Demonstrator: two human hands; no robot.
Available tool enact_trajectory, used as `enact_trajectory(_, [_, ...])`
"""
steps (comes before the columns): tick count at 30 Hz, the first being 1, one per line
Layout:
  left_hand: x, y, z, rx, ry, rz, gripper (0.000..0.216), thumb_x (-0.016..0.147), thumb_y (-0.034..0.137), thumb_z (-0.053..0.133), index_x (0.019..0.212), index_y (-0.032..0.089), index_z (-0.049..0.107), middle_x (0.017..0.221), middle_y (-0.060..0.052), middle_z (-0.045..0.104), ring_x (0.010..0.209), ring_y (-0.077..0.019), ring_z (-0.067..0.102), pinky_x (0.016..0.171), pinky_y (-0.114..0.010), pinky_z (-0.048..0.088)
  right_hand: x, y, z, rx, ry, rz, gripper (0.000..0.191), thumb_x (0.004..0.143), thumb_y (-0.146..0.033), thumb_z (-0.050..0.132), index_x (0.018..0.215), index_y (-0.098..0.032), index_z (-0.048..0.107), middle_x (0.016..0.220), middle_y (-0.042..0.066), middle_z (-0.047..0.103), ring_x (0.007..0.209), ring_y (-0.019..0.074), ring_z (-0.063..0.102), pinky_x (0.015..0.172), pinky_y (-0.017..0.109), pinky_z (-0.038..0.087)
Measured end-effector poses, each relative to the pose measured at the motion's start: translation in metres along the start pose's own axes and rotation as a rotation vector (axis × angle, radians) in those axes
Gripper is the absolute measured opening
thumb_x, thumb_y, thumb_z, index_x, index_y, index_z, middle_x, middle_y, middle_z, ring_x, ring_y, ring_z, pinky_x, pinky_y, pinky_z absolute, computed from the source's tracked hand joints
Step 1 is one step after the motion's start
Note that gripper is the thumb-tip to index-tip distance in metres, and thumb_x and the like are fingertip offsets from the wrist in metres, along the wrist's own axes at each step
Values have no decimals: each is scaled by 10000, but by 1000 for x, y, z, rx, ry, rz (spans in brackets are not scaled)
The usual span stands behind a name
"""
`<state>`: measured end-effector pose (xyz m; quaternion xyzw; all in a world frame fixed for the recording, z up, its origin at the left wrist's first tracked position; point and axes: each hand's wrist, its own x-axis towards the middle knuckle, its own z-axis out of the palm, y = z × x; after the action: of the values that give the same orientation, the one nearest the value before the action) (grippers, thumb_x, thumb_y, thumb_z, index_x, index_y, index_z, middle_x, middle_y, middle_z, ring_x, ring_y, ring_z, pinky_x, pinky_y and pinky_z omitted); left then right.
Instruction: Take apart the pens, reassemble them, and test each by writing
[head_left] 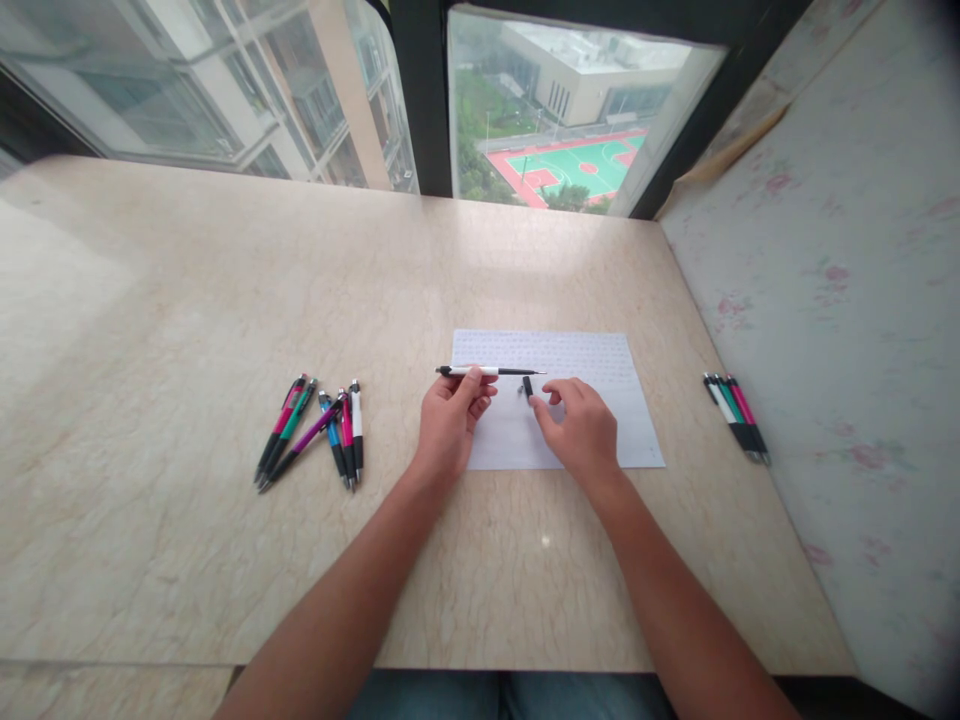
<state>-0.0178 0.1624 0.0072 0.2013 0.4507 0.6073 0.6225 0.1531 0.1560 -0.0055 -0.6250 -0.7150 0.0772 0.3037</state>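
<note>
My left hand (452, 420) pinches a white-and-black pen (487, 371), held level above a sheet of white paper (600, 370) with its thin bare tip pointing right. Just to the right, my right hand (577, 425) hovers over the paper and pinches a small black pen part (528, 387) between thumb and fingertip. A tiny dark piece (520, 390) lies on the paper beside it. The paper lies flat on the beige marble table (187, 330).
Several coloured pens (319, 430) lie in a loose group on the table to the left. Three more pens (736, 415) lie at the right edge next to a floral wall (847, 300). Windows run along the far edge.
</note>
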Motion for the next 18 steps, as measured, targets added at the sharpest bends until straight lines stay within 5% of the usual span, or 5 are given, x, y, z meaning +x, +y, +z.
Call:
enact_trajectory(5, [1,-2,-1,-5,7,-20,301,716,375,783,871,145,666,879,-59,694,699,-87,607,662,-232,467,-2,-5,10,-138,-8,-40,156,849,-366,606,896,-219,630,847,74,622,775,211,553,554,286,339])
enact_trajectory(10, [-1,-1,0,-8,12,-21,300,717,366,783,878,142,666,909,-68,701,705,-89,609,667,-233,466,-1,1,8,-75,45,73,125,872,-300,557,816,-208,619,861,71,628,716,189,553,578,296,362])
enact_trajectory(18, [0,1,-1,-44,21,-16,264,732,341,772,857,138,661,868,-65,697,700,-87,608,638,-207,467,9,13,-11,676,62,352,208,793,-370,678,882,-193,612,770,28,657,633,154,612,585,293,493])
